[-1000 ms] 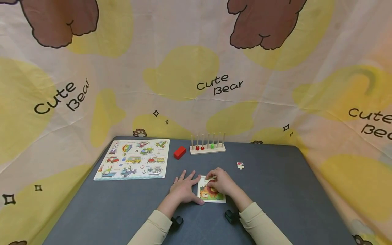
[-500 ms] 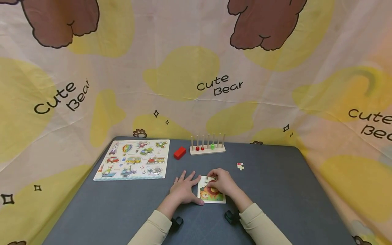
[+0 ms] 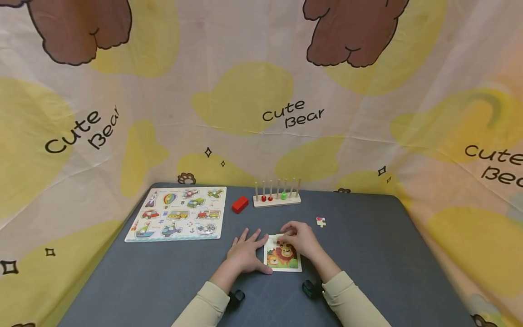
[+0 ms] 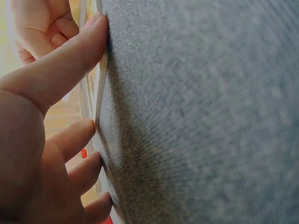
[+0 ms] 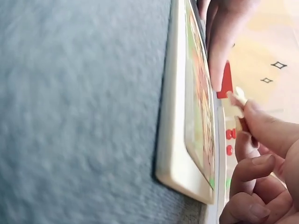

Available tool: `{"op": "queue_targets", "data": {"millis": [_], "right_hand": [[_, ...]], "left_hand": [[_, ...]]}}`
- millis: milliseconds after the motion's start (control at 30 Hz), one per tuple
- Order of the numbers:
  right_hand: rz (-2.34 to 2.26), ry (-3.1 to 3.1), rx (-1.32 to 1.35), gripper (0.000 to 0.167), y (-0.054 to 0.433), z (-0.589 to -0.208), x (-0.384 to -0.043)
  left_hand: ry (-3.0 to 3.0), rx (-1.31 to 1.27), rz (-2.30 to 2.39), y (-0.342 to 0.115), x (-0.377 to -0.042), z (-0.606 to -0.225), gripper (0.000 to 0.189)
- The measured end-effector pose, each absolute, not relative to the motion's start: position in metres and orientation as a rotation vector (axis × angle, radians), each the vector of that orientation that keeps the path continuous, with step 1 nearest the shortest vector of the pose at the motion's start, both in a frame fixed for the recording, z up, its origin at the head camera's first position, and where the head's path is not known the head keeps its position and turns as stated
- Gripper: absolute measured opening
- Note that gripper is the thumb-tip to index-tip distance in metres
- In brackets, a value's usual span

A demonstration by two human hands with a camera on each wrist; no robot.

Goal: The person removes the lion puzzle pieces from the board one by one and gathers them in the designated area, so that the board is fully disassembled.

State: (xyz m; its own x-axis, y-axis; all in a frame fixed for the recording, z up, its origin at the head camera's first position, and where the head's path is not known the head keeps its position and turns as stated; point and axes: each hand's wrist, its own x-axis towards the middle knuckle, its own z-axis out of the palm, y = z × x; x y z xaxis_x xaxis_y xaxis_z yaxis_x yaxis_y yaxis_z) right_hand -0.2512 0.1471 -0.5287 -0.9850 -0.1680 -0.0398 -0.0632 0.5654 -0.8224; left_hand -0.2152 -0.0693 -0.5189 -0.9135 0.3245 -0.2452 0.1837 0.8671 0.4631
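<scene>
A small jigsaw puzzle (image 3: 283, 259) with lions, set in a white frame, lies on the dark table in front of the person. The left hand (image 3: 244, 254) is spread flat beside it, thumb at the lower left corner and index fingertip by the upper left edge. In the left wrist view its fingers (image 4: 77, 56) are extended along the frame's side. Above the puzzle's top part, the right hand (image 3: 302, 238) pinches a small puzzle piece (image 5: 239, 99) between thumb and index finger. That piece is tilted and clear of the frame in the right wrist view.
Another puzzle piece (image 3: 321, 222) lies loose to the right of the puzzle. Behind are a red block (image 3: 239, 205) and a peg stand (image 3: 277, 200) with red and green beads. A vehicle picture board (image 3: 176, 213) lies at the back left.
The right hand has shifted slightly up and right, with its fingers rising off the picture, so the big lion's face now shows. The left hand stays put.
</scene>
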Motion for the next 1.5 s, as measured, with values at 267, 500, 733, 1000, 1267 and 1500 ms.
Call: {"op": "queue_targets", "data": {"millis": [267,500,733,1000,1267,1500], "right_hand": [[-1.384,2.744,-0.17,0.014,0.156,-0.522,-0.254],[-1.435,2.734,-0.161,0.004,0.167,-0.514,-0.258],[-1.446,2.744,-0.095,0.018,0.177,-0.511,-0.259],[-1.47,2.773,-0.062,0.017,0.192,-0.504,-0.261],[-1.48,2.784,-0.033,0.02,0.213,-0.506,-0.264],[-1.497,2.784,-0.004,0.019,0.232,-0.511,-0.267]], "left_hand": [[2.724,0.386,0.636,-0.07,-0.215,-0.52,0.103],[2.72,0.376,0.621,-0.069,-0.215,-0.52,0.103],[2.717,0.376,0.613,-0.07,-0.213,-0.518,0.103],[2.724,0.382,0.624,-0.07,-0.213,-0.518,0.103],[2.73,0.381,0.619,-0.07,-0.213,-0.519,0.104],[2.722,0.377,0.625,-0.071,-0.213,-0.519,0.103]]}}
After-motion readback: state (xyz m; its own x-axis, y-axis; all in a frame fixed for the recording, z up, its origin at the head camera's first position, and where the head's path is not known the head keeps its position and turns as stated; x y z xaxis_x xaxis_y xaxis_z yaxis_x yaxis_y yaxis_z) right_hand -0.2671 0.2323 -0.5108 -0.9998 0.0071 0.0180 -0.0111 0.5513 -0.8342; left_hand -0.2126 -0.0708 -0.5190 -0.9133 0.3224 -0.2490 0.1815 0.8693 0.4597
